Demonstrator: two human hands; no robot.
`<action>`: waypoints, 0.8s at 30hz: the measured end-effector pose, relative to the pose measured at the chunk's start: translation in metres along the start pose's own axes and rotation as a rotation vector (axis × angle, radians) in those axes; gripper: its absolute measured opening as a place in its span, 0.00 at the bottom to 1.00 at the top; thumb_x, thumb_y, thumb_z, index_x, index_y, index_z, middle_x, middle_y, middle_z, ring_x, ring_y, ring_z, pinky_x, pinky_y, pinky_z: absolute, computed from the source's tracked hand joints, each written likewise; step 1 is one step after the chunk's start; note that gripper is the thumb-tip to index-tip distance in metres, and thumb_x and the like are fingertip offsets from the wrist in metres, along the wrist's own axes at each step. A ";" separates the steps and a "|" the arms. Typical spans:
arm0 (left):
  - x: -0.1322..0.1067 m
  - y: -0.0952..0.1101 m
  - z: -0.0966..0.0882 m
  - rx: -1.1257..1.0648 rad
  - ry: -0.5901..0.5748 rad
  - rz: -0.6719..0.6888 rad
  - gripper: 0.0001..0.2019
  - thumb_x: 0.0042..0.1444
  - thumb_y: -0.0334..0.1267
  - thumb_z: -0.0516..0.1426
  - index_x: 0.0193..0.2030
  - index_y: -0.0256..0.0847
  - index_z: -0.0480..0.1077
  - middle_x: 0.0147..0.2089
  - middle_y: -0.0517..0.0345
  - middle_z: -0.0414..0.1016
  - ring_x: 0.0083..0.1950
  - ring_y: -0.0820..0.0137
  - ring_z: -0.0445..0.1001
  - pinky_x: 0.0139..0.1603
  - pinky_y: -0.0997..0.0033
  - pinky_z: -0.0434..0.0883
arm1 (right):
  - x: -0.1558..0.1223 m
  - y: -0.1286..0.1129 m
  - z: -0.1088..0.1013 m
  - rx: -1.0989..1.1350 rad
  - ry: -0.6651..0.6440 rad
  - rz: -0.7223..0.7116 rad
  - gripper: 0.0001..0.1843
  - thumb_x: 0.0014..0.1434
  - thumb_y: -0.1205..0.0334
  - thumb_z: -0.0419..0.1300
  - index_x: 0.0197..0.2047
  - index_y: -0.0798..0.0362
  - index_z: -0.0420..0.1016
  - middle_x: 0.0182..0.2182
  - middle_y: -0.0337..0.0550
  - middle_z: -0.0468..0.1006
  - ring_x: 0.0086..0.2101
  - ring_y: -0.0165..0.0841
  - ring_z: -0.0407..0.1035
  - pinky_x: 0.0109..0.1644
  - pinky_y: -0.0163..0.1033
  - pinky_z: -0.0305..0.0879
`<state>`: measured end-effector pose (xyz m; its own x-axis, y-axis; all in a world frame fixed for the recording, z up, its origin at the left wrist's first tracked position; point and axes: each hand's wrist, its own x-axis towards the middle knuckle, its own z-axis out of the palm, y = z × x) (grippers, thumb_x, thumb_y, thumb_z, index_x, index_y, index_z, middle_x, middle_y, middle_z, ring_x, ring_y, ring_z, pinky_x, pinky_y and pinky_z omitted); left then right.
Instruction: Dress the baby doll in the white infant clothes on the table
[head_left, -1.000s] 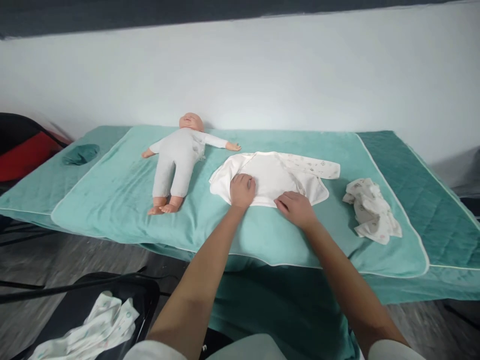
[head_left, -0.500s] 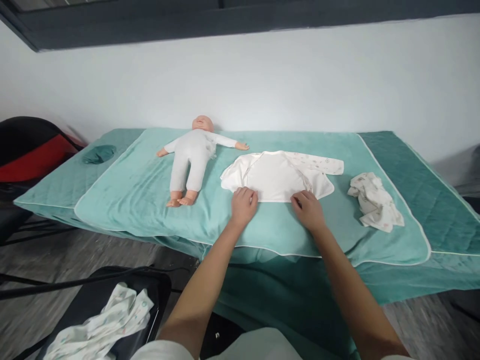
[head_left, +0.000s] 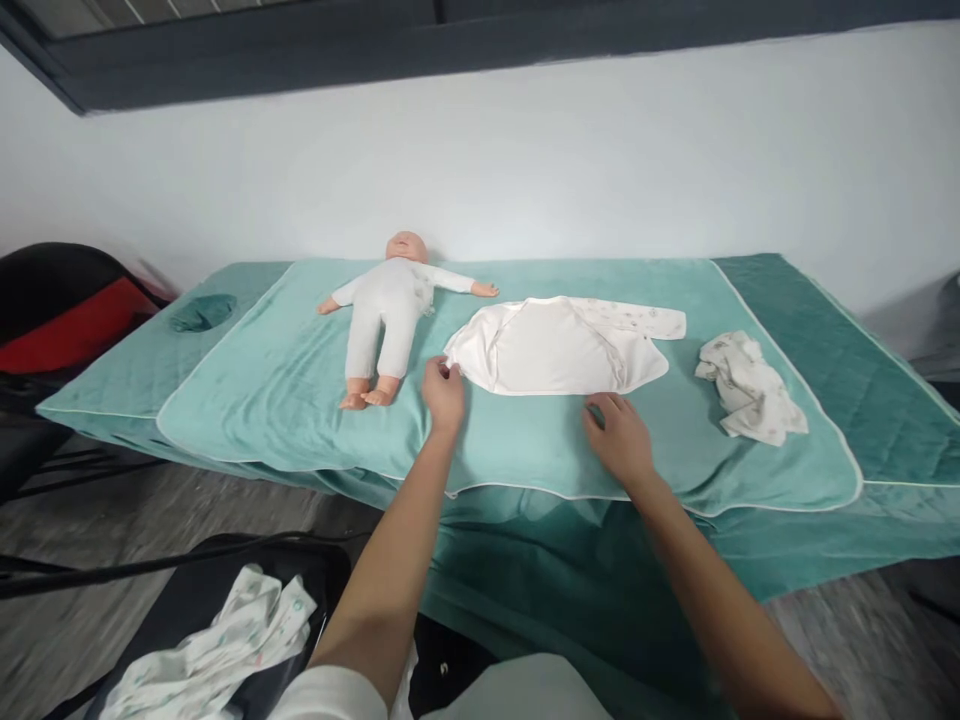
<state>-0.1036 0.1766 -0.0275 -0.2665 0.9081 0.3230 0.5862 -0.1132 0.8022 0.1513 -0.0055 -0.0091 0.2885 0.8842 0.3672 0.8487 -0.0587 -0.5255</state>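
L hand [head_left: 444,395] is touching shirt [head_left: 555,350] at L end, can't tell if grip's pinching; R hand [head_left: 621,435] is sitting nr front edge, grip slightly parted.

No readable text, label, brand or number in your view. Marks noted, none of them legible:
- 6 o'clock, on the black cloth [head_left: 450,640] at your lap: one small white mark [head_left: 443,668], too small for you to make out.
- Between 2 and 3 o'clock, on the sleeve of the white garment [head_left: 551,345]: tiny printed motifs, blurred.
- 3 o'clock, on the crumpled cloth [head_left: 750,390]: faint scattered prints.
- Between 7 and 8 o'clock, on the patterned cloth [head_left: 225,640] over the chair seat [head_left: 169,610]: coloured prints, one a greenish ring [head_left: 298,606].
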 end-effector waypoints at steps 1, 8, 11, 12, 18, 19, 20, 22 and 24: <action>-0.003 0.002 0.001 0.024 0.020 0.082 0.11 0.62 0.33 0.57 0.51 0.37 0.71 0.40 0.51 0.76 0.42 0.63 0.74 0.48 0.62 0.71 | 0.011 -0.006 -0.001 0.034 -0.046 0.035 0.10 0.65 0.60 0.54 0.42 0.50 0.77 0.45 0.51 0.82 0.46 0.46 0.74 0.50 0.50 0.70; -0.042 0.024 0.017 0.301 -0.283 0.946 0.12 0.68 0.29 0.49 0.48 0.40 0.74 0.44 0.45 0.78 0.47 0.59 0.75 0.50 0.58 0.70 | 0.119 -0.049 0.047 0.640 -0.185 0.204 0.20 0.63 0.47 0.59 0.53 0.50 0.71 0.54 0.47 0.77 0.49 0.38 0.76 0.58 0.45 0.70; -0.051 0.030 0.021 0.354 -0.341 1.065 0.13 0.69 0.31 0.49 0.53 0.40 0.73 0.47 0.46 0.78 0.47 0.60 0.75 0.49 0.59 0.69 | 0.169 -0.059 0.077 0.540 -0.237 0.272 0.39 0.59 0.45 0.65 0.67 0.56 0.61 0.65 0.60 0.67 0.56 0.43 0.72 0.62 0.47 0.67; -0.051 0.031 0.022 0.348 -0.326 1.049 0.13 0.69 0.33 0.50 0.55 0.39 0.72 0.48 0.45 0.78 0.49 0.60 0.75 0.50 0.59 0.69 | 0.183 -0.061 0.084 0.476 -0.273 0.268 0.43 0.58 0.45 0.66 0.69 0.58 0.59 0.65 0.61 0.68 0.58 0.45 0.71 0.63 0.48 0.66; -0.042 0.033 0.025 0.297 -0.353 0.892 0.14 0.68 0.39 0.55 0.57 0.38 0.71 0.53 0.45 0.79 0.56 0.57 0.74 0.54 0.56 0.68 | 0.206 -0.061 0.099 0.253 -0.447 0.066 0.47 0.58 0.41 0.67 0.72 0.53 0.57 0.59 0.54 0.73 0.56 0.49 0.71 0.61 0.52 0.66; -0.041 0.035 0.026 0.295 -0.368 0.890 0.13 0.68 0.39 0.54 0.55 0.39 0.72 0.52 0.46 0.80 0.55 0.57 0.75 0.54 0.56 0.67 | 0.203 -0.062 0.099 0.213 -0.472 0.019 0.47 0.57 0.41 0.67 0.71 0.52 0.57 0.60 0.55 0.72 0.56 0.50 0.71 0.59 0.52 0.67; -0.039 0.036 0.027 0.286 -0.381 0.896 0.12 0.69 0.39 0.53 0.53 0.40 0.73 0.51 0.47 0.80 0.55 0.57 0.75 0.54 0.56 0.67 | 0.200 -0.065 0.100 0.161 -0.482 -0.025 0.45 0.57 0.43 0.68 0.70 0.52 0.58 0.60 0.55 0.71 0.56 0.50 0.70 0.57 0.52 0.68; -0.035 0.037 0.031 0.232 -0.398 0.889 0.13 0.70 0.41 0.51 0.51 0.41 0.74 0.49 0.48 0.81 0.53 0.59 0.76 0.53 0.56 0.67 | 0.195 -0.069 0.103 0.057 -0.452 -0.079 0.36 0.59 0.50 0.66 0.66 0.53 0.63 0.59 0.56 0.70 0.55 0.51 0.70 0.54 0.51 0.69; -0.031 0.037 0.036 0.138 -0.350 0.767 0.16 0.73 0.43 0.47 0.50 0.41 0.74 0.49 0.49 0.82 0.53 0.60 0.77 0.53 0.57 0.68 | 0.194 -0.069 0.107 0.016 -0.409 -0.059 0.25 0.61 0.58 0.62 0.61 0.53 0.66 0.57 0.56 0.71 0.51 0.48 0.72 0.50 0.48 0.70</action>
<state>-0.0458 0.1585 -0.0262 0.4804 0.6749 0.5602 0.6019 -0.7182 0.3491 0.1015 0.2200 0.0167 0.0364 0.9973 0.0633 0.8509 0.0023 -0.5253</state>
